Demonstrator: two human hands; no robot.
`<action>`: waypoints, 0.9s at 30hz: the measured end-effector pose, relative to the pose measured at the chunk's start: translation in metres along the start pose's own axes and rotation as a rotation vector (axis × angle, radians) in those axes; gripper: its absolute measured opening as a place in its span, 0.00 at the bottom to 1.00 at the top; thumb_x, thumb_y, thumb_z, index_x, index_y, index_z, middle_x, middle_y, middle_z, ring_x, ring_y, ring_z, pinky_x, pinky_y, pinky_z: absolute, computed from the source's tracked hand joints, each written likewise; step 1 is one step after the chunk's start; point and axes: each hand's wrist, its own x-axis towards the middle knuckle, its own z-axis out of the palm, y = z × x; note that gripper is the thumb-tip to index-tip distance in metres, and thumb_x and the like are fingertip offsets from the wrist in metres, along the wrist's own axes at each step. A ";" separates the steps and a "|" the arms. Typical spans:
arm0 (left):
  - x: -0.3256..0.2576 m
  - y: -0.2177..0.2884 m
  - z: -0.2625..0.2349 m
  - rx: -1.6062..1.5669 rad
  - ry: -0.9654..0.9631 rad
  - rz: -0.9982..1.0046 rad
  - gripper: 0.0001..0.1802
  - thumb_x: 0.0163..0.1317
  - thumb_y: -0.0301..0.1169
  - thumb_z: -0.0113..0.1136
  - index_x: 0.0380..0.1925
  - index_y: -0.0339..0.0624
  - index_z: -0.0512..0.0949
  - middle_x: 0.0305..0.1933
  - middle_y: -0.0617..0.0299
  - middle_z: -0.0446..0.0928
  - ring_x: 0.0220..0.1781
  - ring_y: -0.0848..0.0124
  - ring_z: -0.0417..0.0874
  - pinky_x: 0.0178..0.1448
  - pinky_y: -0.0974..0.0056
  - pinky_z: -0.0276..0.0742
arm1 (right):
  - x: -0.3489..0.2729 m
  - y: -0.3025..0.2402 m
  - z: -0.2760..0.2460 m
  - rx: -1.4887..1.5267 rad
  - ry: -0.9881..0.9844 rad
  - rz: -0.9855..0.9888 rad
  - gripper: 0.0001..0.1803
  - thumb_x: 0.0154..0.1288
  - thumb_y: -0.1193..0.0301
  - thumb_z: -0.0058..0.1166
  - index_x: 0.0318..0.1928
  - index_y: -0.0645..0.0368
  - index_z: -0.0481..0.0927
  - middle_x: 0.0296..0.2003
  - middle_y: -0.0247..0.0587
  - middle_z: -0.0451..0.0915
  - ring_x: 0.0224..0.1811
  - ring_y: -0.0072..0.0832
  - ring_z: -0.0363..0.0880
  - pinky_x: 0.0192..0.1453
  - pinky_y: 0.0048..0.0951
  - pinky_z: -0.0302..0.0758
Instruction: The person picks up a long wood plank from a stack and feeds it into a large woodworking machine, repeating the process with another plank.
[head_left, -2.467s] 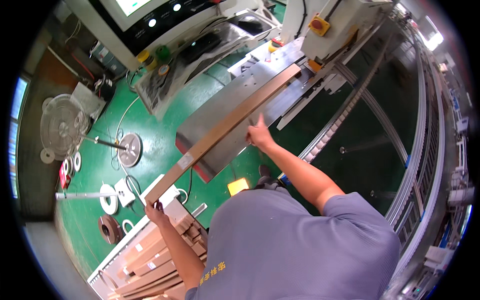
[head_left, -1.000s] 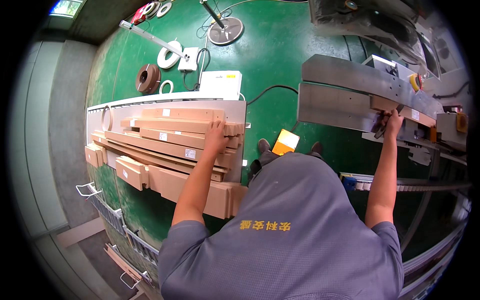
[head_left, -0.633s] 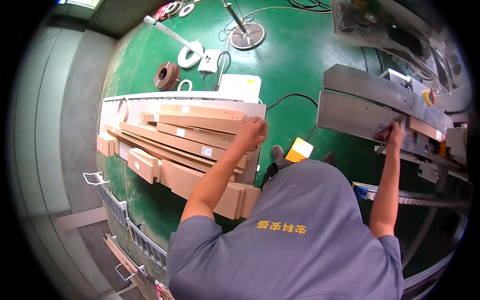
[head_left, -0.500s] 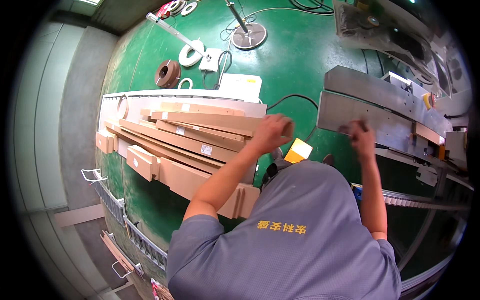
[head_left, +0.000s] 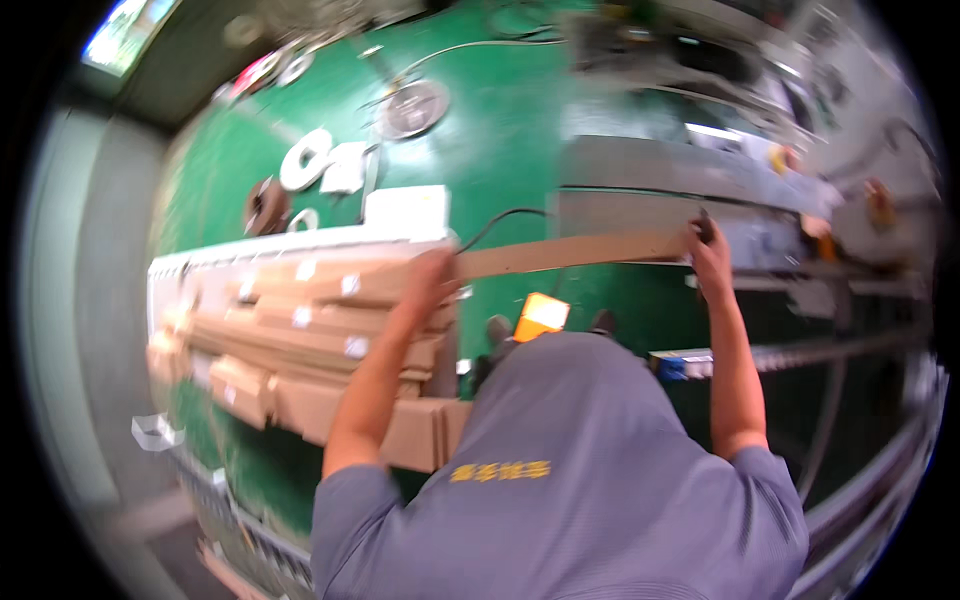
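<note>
1. Cardboard strip [head_left: 575, 252], long, flat and brown, is held level between both hands, above the green floor [head_left: 500, 150].
2. Its right end is gripped by the right hand [head_left: 708, 248], whose fingers are closed around the edge just in front of the grey machine housing [head_left: 640, 170].
3. Its left end is met by the left hand [head_left: 432, 280]; the picture is blurred by motion there, so it cannot be told whether that hand is closed on the strip or only laid against it.
4. Just left of and below the left hand, a stack of flat brown cardboard pieces [head_left: 290, 340] is seen, some with small white labels, lying on a long surface with a white rail [head_left: 300, 240] along its far edge.
5. Between the two hands and nearer the body, a small orange-yellow block [head_left: 541, 315] is seen on the floor, beside two dark shoe tips.
6. Beyond the left hand, a white box [head_left: 405, 208] stands just past the rail, with a black cable running from it toward the strip.
7. Farther beyond the left hand, white tape rolls [head_left: 305, 160], a brown roll [head_left: 267, 205] and a round metal base [head_left: 415, 108] lie on the floor.
8. Right of the right hand, a yellow and red control fitting [head_left: 880, 195] is mounted on the machine.
9. A grey short-sleeved shirt [head_left: 570, 480] is worn by the person, filling the lower part of the view.
</note>
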 end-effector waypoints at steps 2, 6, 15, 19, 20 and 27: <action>-0.020 -0.036 -0.002 0.088 0.018 -0.063 0.26 0.42 0.34 0.73 0.42 0.39 0.77 0.39 0.49 0.78 0.44 0.49 0.78 0.50 0.52 0.75 | 0.020 0.006 -0.046 -0.040 0.126 -0.021 0.14 0.63 0.68 0.59 0.45 0.61 0.76 0.27 0.26 0.70 0.24 0.12 0.62 0.24 0.19 0.59; -0.030 -0.063 -0.013 0.056 -0.018 -0.170 0.30 0.37 0.32 0.78 0.43 0.37 0.77 0.42 0.50 0.79 0.46 0.50 0.79 0.51 0.53 0.75 | 0.039 -0.014 -0.107 -0.078 0.337 0.052 0.12 0.63 0.65 0.63 0.41 0.59 0.79 0.25 0.25 0.73 0.22 0.10 0.62 0.23 0.17 0.58; 0.068 0.043 -0.003 0.071 0.039 0.045 0.30 0.38 0.36 0.78 0.44 0.39 0.79 0.44 0.53 0.80 0.46 0.54 0.79 0.52 0.54 0.73 | 0.031 0.056 -0.078 -0.180 0.755 0.195 0.46 0.58 0.65 0.57 0.69 0.68 0.47 0.41 0.57 0.77 0.42 0.41 0.78 0.44 0.36 0.74; 0.114 0.089 0.018 -0.060 0.094 0.058 0.29 0.43 0.32 0.75 0.47 0.36 0.77 0.45 0.49 0.78 0.48 0.49 0.78 0.53 0.53 0.74 | 0.031 0.023 0.000 0.118 0.483 0.326 0.49 0.59 0.70 0.53 0.71 0.70 0.34 0.24 0.50 0.80 0.22 0.33 0.81 0.22 0.33 0.76; 0.122 0.093 0.023 -0.067 0.103 0.055 0.30 0.44 0.32 0.75 0.48 0.36 0.76 0.46 0.49 0.78 0.49 0.49 0.78 0.53 0.53 0.74 | 0.037 0.020 0.008 0.052 0.508 0.321 0.50 0.58 0.70 0.53 0.70 0.73 0.34 0.28 0.56 0.80 0.28 0.39 0.82 0.29 0.35 0.77; 0.139 0.064 0.013 -0.063 0.065 0.046 0.31 0.45 0.34 0.75 0.50 0.34 0.76 0.48 0.46 0.78 0.50 0.49 0.78 0.56 0.53 0.73 | 0.054 0.019 0.010 -0.182 0.619 0.281 0.51 0.55 0.68 0.51 0.67 0.84 0.34 0.35 0.67 0.81 0.38 0.52 0.83 0.45 0.38 0.80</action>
